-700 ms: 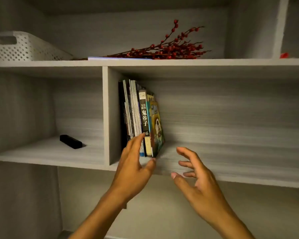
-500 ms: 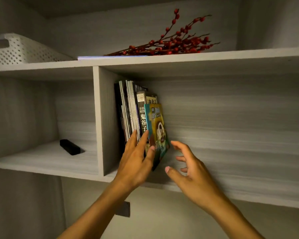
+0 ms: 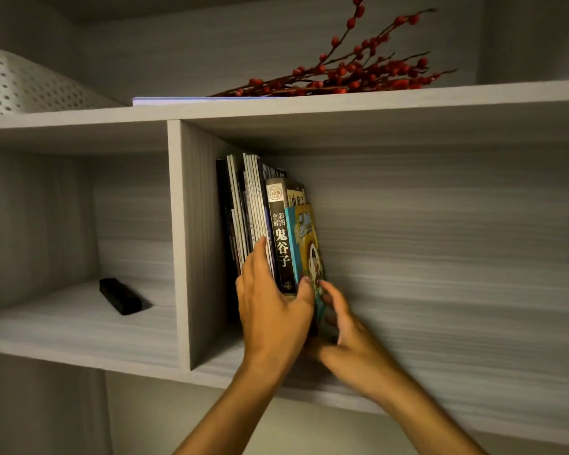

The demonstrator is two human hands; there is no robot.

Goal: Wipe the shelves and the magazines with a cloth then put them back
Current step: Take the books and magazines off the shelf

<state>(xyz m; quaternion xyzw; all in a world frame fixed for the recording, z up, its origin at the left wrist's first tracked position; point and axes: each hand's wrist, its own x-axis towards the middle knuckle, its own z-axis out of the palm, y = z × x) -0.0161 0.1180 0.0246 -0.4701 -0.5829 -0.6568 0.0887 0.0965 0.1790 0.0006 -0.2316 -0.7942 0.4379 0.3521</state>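
Grey shelves [image 3: 276, 110] hold the magazines [image 3: 257, 221] upright against the divider. Left hand [image 3: 273, 310] and right hand [image 3: 352, 336] clasp the stack's base, apparently gripping (fingers partly hidden). No cloth visible; wiping seems not yet done.

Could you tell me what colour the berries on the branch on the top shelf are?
Red berries on dark stems, seen in the head view.

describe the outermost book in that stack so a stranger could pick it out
Find the vertical divider under the top shelf; a stack of magazines stands against its right face. The rightmost item is the teal-and-yellow cartoon-cover book, shorter than the black-spined book beside it and leaning outward.
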